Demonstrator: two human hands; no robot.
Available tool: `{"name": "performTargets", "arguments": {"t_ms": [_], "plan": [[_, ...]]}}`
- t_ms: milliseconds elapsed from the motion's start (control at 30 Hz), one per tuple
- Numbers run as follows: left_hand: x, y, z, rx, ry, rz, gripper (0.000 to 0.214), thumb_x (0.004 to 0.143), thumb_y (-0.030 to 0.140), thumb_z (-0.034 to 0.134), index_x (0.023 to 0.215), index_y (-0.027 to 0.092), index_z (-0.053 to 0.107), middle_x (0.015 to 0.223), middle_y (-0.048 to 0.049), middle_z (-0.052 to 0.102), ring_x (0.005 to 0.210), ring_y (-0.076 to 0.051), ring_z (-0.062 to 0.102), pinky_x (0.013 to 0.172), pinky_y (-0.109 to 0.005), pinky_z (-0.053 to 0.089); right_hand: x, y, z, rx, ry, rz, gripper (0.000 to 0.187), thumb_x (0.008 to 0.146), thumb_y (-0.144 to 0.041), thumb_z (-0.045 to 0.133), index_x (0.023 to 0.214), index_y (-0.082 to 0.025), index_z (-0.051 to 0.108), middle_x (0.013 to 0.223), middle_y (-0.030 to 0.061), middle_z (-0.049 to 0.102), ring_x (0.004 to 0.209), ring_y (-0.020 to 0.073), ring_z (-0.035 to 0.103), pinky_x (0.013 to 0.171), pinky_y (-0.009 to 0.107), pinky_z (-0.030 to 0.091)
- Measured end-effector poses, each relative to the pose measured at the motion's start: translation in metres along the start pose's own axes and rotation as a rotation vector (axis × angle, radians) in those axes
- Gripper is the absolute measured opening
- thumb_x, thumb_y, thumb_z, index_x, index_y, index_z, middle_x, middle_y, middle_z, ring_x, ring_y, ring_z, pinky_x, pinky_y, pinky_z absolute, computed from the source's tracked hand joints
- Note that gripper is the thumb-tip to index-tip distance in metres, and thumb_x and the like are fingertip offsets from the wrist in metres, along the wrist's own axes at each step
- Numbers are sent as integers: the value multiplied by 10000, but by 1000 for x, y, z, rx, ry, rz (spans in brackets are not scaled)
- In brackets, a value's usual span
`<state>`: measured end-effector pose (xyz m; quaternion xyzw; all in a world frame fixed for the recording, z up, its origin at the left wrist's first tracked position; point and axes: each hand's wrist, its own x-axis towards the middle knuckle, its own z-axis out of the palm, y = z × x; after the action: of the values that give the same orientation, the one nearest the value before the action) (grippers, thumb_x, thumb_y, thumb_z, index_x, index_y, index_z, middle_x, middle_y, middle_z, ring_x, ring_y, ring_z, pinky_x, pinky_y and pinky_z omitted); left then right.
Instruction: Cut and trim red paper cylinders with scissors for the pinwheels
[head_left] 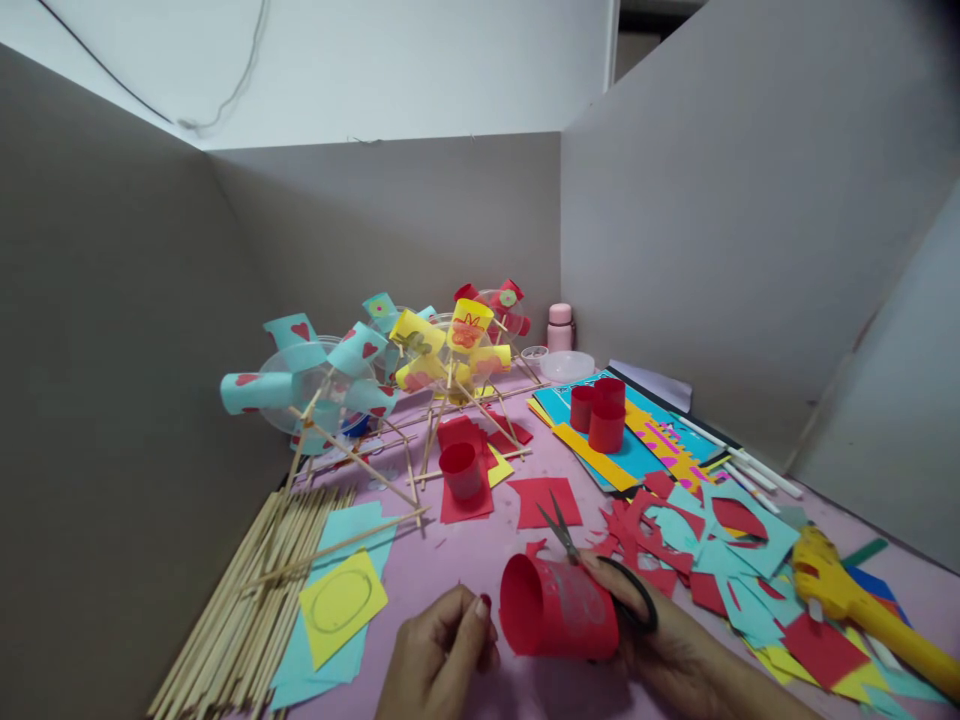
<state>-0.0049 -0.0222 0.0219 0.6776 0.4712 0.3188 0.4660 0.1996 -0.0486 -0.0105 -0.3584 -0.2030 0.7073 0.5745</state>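
My right hand (675,640) is closed around a rolled red paper tube (559,608) and also holds black-handled scissors (592,565), whose blades point up and away. My left hand (442,650) sits just left of the tube's open end, fingers curled in a pinch; what they pinch, if anything, is too small to see. Both hands hover low over the pink tabletop (465,560) near its front edge.
Paper-and-stick windmill models (322,385) stand at the back left. Bamboo skewers (247,600) lie at the left beside a yellow card (341,605). Red paper cups (600,412) stand on coloured sheets. Paper scraps (705,550), a yellow glue gun (847,595), white pens (757,470) and a pink bottle (559,326) lie right.
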Motion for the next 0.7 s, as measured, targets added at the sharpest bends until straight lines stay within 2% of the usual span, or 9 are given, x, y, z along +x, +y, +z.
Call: {"name": "performTargets", "arguments": {"t_ms": [133, 233, 333, 567, 700], "plan": [[1, -2, 1, -111, 63, -10, 405, 877, 529, 456, 666, 204, 572, 615, 20, 549, 620, -159, 484, 618, -259, 366, 2, 2, -4, 48, 53, 75, 345, 593, -454, 869, 700, -187, 679, 562, -49, 620, 486, 75, 516, 434, 166, 369], [2, -5, 6, -147, -2, -38, 408, 829, 578, 504, 695, 196, 558, 614, 28, 515, 609, -155, 457, 590, -263, 349, 2, 1, -4, -6, 32, 46, 343, 616, -444, 862, 737, -189, 668, 577, -54, 616, 482, 65, 512, 424, 154, 362], [2, -8, 10, -74, -24, -72, 381, 790, 556, 557, 668, 196, 524, 614, 27, 490, 612, -157, 437, 582, -269, 328, 2, 1, -2, -58, 50, 7, 372, 603, -452, 869, 782, -198, 665, 615, -56, 631, 468, 52, 505, 401, 144, 349], [0, -2, 5, 85, 108, -6, 371, 862, 486, 454, 612, 217, 509, 580, 37, 484, 579, -157, 432, 573, -266, 321, 4, 1, -4, -202, 169, -103, 527, 537, -550, 863, 903, -221, 675, 645, -70, 598, 504, 70, 519, 407, 154, 386], [3, -8, 2, 110, 167, 17, 375, 863, 497, 460, 612, 221, 503, 569, 38, 503, 567, -159, 456, 572, -262, 334, 7, 2, -6, -176, 131, -126, 483, 569, -547, 850, 876, -227, 660, 665, -71, 621, 477, 55, 508, 475, 170, 442]]}}
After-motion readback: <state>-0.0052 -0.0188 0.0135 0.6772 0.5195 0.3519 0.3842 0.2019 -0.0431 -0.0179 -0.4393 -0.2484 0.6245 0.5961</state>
